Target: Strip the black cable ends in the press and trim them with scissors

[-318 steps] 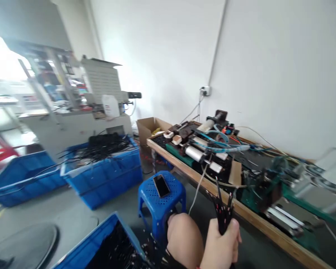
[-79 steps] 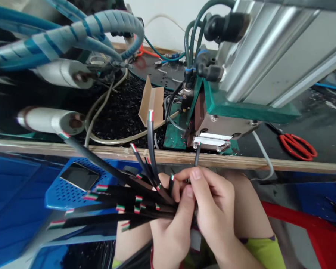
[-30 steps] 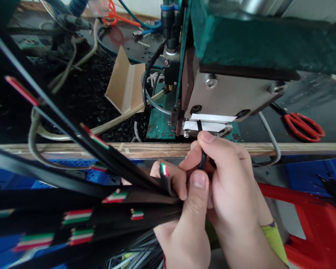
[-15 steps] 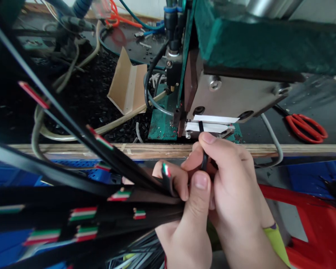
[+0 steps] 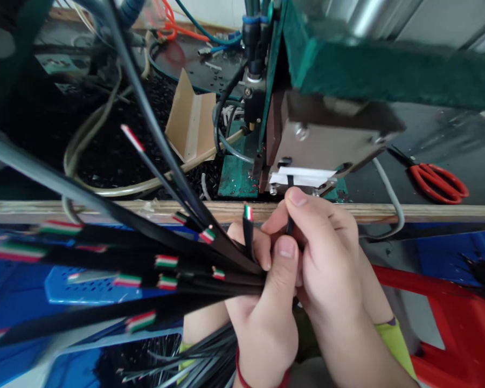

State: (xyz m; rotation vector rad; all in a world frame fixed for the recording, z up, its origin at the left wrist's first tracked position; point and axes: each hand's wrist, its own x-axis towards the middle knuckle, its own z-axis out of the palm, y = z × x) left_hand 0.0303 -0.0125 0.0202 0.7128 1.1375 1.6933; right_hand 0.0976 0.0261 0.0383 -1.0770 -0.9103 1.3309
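My left hand [image 5: 267,318] is closed around a bundle of flat black cables [image 5: 210,277]. The cables fan out leftward, and many ends show bare red, white and green inner wires. One short end [image 5: 248,231] stands up between my left fingers. With thumb and finger, my right hand [image 5: 331,253] pinches a single black cable [image 5: 290,222]. That cable's tip reaches between two white strips on the jaws of a press [image 5: 327,140], where it is hidden. My two hands are almost touching, just below the jaws.
Red-handled scissors [image 5: 440,182] lie on the dark bench at the right. Left of the press are a folded cardboard piece [image 5: 192,121], hoses and black scraps. A wooden edge [image 5: 117,210] runs along the bench front. A red stool [image 5: 461,328] and blue bins [image 5: 8,291] stand below.
The press's upper block has come down, and its white strip now nearly meets the lower one around the cable. The bundle's loose ends have swung and spread at the left. Both hands keep their grip.
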